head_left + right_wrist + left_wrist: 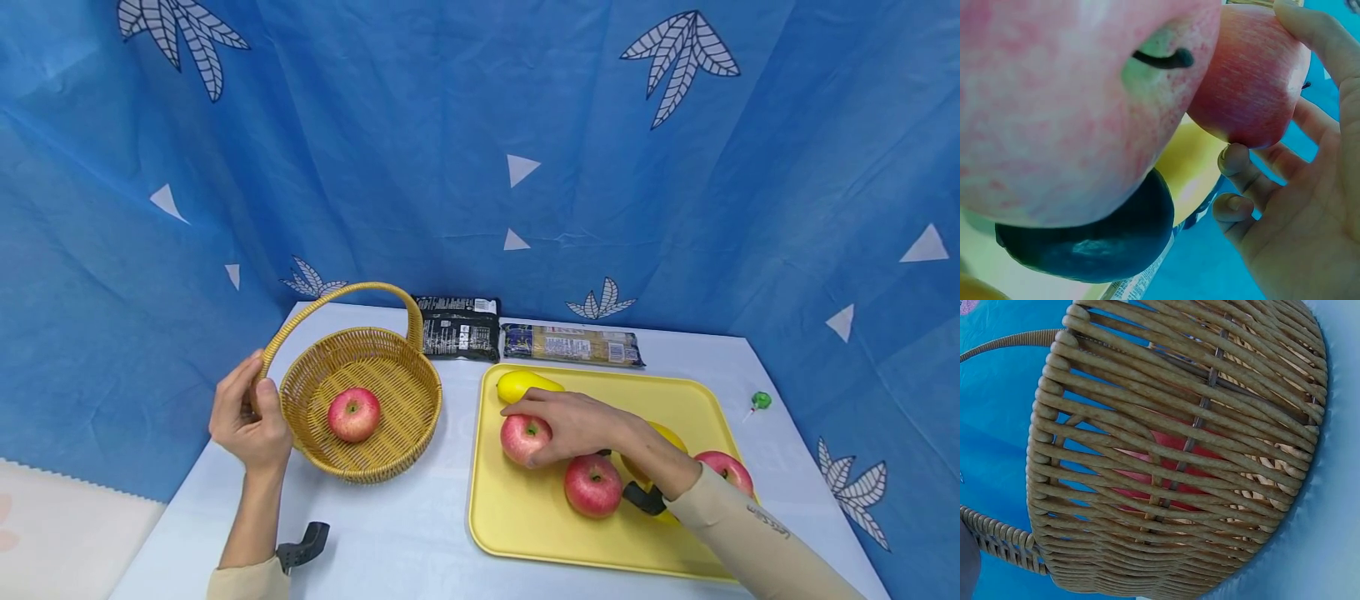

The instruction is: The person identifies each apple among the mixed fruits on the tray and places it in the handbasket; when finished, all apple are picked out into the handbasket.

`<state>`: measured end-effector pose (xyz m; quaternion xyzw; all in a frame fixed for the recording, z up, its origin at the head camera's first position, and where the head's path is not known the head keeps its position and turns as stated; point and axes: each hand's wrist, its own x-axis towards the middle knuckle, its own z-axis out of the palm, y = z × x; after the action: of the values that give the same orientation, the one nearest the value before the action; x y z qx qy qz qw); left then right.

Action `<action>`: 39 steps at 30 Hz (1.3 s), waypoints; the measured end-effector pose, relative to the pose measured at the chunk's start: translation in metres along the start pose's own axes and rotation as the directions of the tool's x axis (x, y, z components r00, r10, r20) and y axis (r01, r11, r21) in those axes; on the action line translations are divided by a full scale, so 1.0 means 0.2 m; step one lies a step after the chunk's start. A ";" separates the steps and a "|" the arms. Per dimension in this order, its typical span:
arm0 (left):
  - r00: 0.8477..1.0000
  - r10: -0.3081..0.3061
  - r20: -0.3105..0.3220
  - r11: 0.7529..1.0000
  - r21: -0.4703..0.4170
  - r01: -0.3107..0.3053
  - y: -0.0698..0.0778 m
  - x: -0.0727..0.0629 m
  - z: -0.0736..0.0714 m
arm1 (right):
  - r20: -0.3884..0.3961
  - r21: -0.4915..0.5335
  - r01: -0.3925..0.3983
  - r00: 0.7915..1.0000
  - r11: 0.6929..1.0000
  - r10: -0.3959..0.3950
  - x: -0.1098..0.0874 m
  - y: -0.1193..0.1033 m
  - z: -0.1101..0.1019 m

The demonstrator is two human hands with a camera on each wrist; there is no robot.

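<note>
My left hand [253,423] holds the handle [360,287] of a woven basket [365,475] on its left side. Inside the basket lies a red apple [354,415], also glimpsed through the weave in the left wrist view. Over a yellow tray [517,533], my right hand [581,421] grips another apple [523,439] between thumb and fingers. A second tray apple [593,486] sits just beside that hand. Behind the fingers is a yellow fruit [525,385]. A glossy dark fruit [1091,247] shows in the right wrist view, mostly hidden from the head view.
Under the right forearm are a yellow fruit [667,435] and another apple [723,471]. A black package [459,329] and a long pasta-like packet [572,344] lie along the back edge. A green lollipop [761,400] lies right of the tray. Blue curtain surrounds the table.
</note>
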<state>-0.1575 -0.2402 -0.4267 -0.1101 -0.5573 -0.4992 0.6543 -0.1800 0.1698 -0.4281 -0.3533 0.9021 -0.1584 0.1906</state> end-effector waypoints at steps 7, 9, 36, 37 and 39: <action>0.999 0.035 0.034 0.999 0.011 -0.035 0.00 0.00 0.00 | -0.001 0.002 0.014 1.000 1.000 -0.014 0.00 0.00 0.00; 0.998 0.044 0.054 0.999 0.008 -0.044 0.00 0.00 0.00 | 0.000 0.004 0.014 1.000 1.000 -0.014 0.00 -0.01 0.00; 0.995 0.045 0.092 0.998 0.036 -0.048 0.00 0.01 0.00 | 0.005 0.009 0.006 1.000 1.000 -0.006 0.01 -0.03 -0.01; 0.995 0.042 0.090 0.998 0.033 -0.045 0.00 0.01 0.00 | 0.005 0.009 0.007 1.000 1.000 -0.007 0.01 -0.03 -0.01; 0.996 0.035 0.085 0.999 0.028 -0.037 -0.01 0.01 -0.01 | 0.003 0.010 0.008 1.000 1.000 -0.008 0.01 -0.03 0.00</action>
<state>-0.1588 -0.2435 -0.4275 -0.1318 -0.5898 -0.4740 0.6404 -0.1784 0.1649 -0.4254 -0.3562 0.8995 -0.1633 0.1932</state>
